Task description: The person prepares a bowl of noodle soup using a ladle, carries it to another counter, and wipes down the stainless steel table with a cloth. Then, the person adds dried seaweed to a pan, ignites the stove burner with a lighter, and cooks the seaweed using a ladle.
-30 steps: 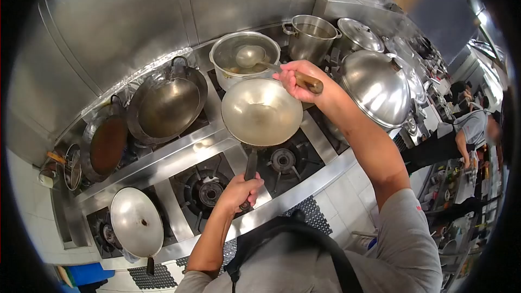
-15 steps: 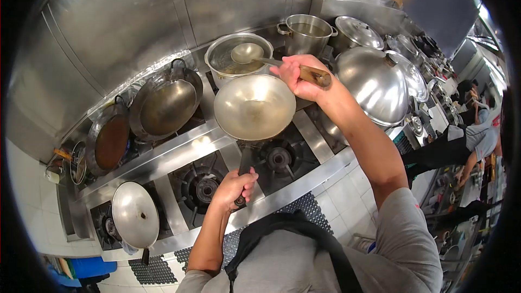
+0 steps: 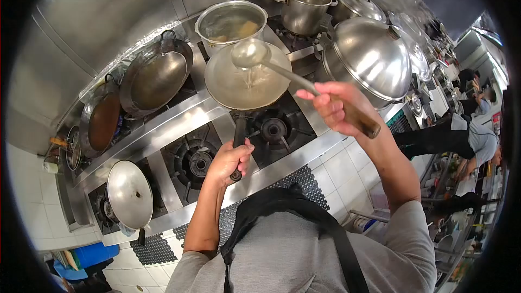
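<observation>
My left hand (image 3: 232, 161) is closed round the black handle of a wok (image 3: 247, 88), whose light metal bowl tilts in front of the large pot of clear liquid (image 3: 232, 23). Closed round the wooden handle of a long ladle (image 3: 290, 76) is my right hand (image 3: 341, 109). The ladle's round bowl hangs over the wok's far side, and liquid appears to fall from it into the wok. Pale yellowish pieces (image 3: 248, 29) show in the pot.
Two dark woks (image 3: 156, 82) (image 3: 102, 122) stand at the left rear. A pale wok (image 3: 130, 194) rests at the front left beside a burner (image 3: 196, 164). A steel pot (image 3: 305, 11) and a domed lid (image 3: 370, 57) are at the right. A person (image 3: 477, 141) stands far right.
The ladle has moved from over the pot to over the wok, as my right hand came lower and to the right. Liquid now shows falling. The view has shifted.
</observation>
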Demonstrator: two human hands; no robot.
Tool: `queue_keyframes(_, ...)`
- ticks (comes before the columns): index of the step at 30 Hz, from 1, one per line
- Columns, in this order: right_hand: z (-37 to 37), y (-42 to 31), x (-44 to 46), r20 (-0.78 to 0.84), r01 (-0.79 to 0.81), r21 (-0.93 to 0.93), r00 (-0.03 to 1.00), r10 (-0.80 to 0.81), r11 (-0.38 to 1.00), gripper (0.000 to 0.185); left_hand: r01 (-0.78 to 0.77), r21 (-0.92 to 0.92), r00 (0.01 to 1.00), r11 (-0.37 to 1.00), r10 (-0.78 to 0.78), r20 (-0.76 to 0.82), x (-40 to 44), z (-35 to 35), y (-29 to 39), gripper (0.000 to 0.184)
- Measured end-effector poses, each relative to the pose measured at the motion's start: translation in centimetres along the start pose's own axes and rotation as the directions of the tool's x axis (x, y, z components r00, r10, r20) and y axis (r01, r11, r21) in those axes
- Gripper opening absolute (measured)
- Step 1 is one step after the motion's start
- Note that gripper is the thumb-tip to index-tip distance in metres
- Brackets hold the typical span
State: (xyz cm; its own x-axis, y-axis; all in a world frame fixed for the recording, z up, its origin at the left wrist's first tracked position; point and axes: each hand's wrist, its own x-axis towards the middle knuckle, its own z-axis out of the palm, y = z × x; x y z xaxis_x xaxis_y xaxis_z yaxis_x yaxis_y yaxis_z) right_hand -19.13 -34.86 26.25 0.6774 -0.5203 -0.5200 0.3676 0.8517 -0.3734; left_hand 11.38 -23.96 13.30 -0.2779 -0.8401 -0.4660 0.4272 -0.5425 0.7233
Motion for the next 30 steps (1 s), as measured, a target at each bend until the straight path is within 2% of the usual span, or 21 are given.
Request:
queue_keyframes(2,-0.2,1.4,-0.8,-0.081,0.038,-0.172,0.995,-0.052,0.984,0.036,-0.012,0.002,1.000,1.000,0.012,-0.001,0.1,0.0,-0.2,0.019)
queue_keyframes(5,-1.1,3.2,-1.3,-0.179,-0.010,-0.318,0.983,-0.050,0.948,0.030,-0.016,0.008,1.000,1.000,0.016,-0.004,0.2,0.0,-0.4,0.020)
queue_keyframes(6,-0.5,3.9,-1.7,-0.273,-0.012,-0.459,0.953,-0.128,0.888,0.027,-0.016,0.010,1.000,1.000,0.016,-0.006,0.2,-0.1,-0.4,0.020)
queue_keyframes(9,-0.8,5.7,-2.3,-0.242,-0.019,-0.800,0.925,-0.293,0.600,0.040,-0.009,0.014,1.000,1.000,0.009,0.003,0.4,-0.4,-0.6,0.020)
queue_keyframes(10,0.0,6.0,-2.7,-0.283,-0.088,-0.854,0.906,-0.316,0.513,0.041,-0.009,0.025,1.000,1.000,0.009,0.005,0.5,-0.5,-0.6,0.020)
queue_keyframes(13,0.3,6.4,-3.0,-0.250,-0.138,-0.951,0.868,-0.429,0.275,0.041,-0.008,0.047,1.000,0.999,0.008,0.004,0.4,-0.9,-0.7,0.019)
queue_keyframes(14,0.9,6.4,-3.0,-0.233,-0.151,-0.968,0.837,-0.496,0.200,0.025,-0.009,0.051,1.000,0.999,0.009,0.001,0.4,-1.0,-0.6,0.018)
queue_keyframes(17,3.2,4.4,-0.3,0.009,-0.066,-0.994,0.729,-0.684,-0.084,0.029,0.016,0.068,1.000,0.998,-0.016,0.009,0.5,-1.5,-0.6,0.017)
queue_keyframes(18,3.9,3.4,1.0,-0.011,-0.093,-0.992,0.713,-0.701,-0.080,0.035,0.003,0.088,1.000,0.996,-0.004,0.017,0.6,-1.7,-0.6,0.017)
queue_keyframes(20,4.0,1.1,4.6,0.202,0.008,-0.966,0.652,-0.731,-0.260,0.035,-0.007,0.097,1.000,0.995,0.004,0.028,0.5,-2.1,-0.6,0.017)
queue_keyframes(22,2.0,-1.8,9.4,0.327,0.019,-0.920,0.591,-0.738,-0.392,0.037,-0.007,0.076,0.999,0.997,0.004,0.040,0.5,-2.2,-0.5,0.017)
queue_keyframes(24,2.5,-4.3,12.5,0.259,-0.048,-0.928,0.626,-0.735,-0.368,0.036,-0.002,0.083,0.999,0.997,-0.002,0.044,0.3,-2.4,-0.4,0.017)
queue_keyframes(25,3.7,-5.0,13.6,0.168,-0.088,-0.948,0.676,-0.717,-0.305,0.034,-0.001,0.085,0.999,0.996,-0.003,0.047,0.3,-2.4,-0.2,0.017)
queue_keyframes(28,4.9,-6.7,16.6,-0.051,-0.164,-0.980,0.742,-0.669,-0.108,0.023,0.001,0.081,0.999,0.997,-0.005,0.051,0.1,-2.6,0.0,0.017)
queue_keyframes(30,5.6,-7.5,17.3,-0.221,-0.052,-0.952,0.797,-0.562,0.301,0.018,0.006,0.069,0.999,0.998,-0.009,0.051,0.1,-2.8,0.0,0.017)
